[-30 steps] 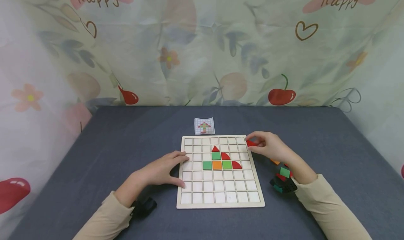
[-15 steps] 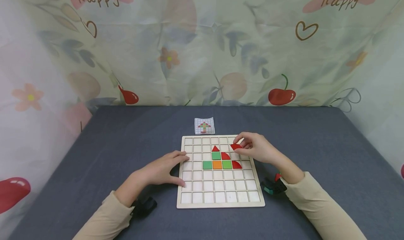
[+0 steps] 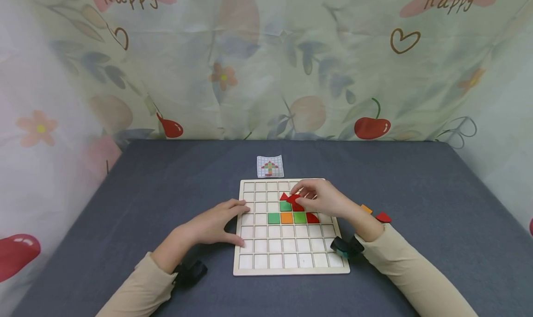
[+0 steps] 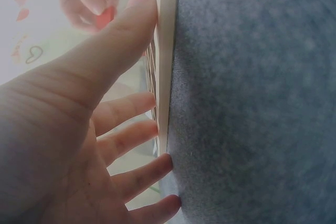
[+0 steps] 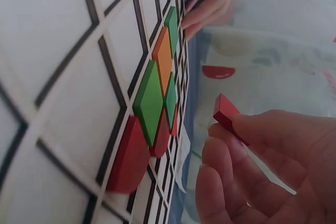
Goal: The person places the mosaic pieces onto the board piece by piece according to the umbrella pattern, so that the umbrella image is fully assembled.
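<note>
My right hand point(image 3: 325, 199) pinches a red tile point(image 5: 226, 109) between thumb and fingers, above the upper middle of a wooden grid board point(image 3: 260, 260). In the head view this tile overlaps a red quarter-circle tile point(image 3: 298, 208). Near it on the grid lie a red triangle tile point(image 3: 284, 196) and a green square tile point(image 3: 285, 206). The row below holds a green tile point(image 3: 273, 218), an orange tile point(image 3: 286, 218), a light green tile point(image 3: 299, 217) and another red quarter-circle tile point(image 3: 312, 218). With fingers spread, my left hand point(image 3: 216, 222) rests on the board's left edge.
Behind the board lies a small card point(image 3: 269, 166) printed with a coloured grid pattern. A loose orange tile point(image 3: 366, 208) and a red tile point(image 3: 383, 217) show beside the right forearm, which covers part of the dark tabletop point(image 3: 200, 169). A patterned curtain point(image 3: 266, 76) hangs at the back.
My right hand has carried the red tile leftward, from the board's right edge to over its upper middle. The left hand has stayed in place.
</note>
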Tool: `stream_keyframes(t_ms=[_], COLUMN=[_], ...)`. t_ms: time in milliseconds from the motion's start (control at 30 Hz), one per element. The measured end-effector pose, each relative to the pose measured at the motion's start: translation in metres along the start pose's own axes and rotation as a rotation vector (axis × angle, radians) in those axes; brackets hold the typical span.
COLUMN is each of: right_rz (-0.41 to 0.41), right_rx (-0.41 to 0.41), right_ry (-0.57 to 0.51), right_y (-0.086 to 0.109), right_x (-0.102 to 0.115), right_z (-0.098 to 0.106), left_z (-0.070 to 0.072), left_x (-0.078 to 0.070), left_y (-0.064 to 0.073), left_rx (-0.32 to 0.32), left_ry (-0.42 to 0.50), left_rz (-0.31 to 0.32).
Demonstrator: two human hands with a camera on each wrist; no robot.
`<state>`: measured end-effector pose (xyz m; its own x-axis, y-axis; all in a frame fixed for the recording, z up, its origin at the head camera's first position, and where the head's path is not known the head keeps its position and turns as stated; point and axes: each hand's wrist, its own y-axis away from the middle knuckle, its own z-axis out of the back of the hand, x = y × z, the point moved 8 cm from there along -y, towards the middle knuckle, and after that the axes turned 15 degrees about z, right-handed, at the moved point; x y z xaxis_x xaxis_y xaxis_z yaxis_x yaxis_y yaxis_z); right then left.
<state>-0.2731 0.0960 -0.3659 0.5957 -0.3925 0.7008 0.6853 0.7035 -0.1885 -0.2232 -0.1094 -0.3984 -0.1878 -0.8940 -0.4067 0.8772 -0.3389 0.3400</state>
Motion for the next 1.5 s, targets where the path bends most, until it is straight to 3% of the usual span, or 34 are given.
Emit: stream_keyframes(t_ms=[533,833,1500], right_rz=[-0.036,0.024,0.040], right_rx=[0.062,0.111,0.158], right_ry=[0.028,0.073,0.120], right_y=[-0.023,-0.032,-0.040], right_x=[0.002,0.007,0.009], right_z=[-0.022,-0.031,-0.040], left_z=[0.000,0.002,0.003], left_x=[-0.001,-0.002,-0.003], left_y=[0.000,0.000,0.000], left_rx=[0.002,-0.019,-0.056], left_ry=[0.000,-0.010,-0.023], left_rz=[0.002,-0.017,-0.039])
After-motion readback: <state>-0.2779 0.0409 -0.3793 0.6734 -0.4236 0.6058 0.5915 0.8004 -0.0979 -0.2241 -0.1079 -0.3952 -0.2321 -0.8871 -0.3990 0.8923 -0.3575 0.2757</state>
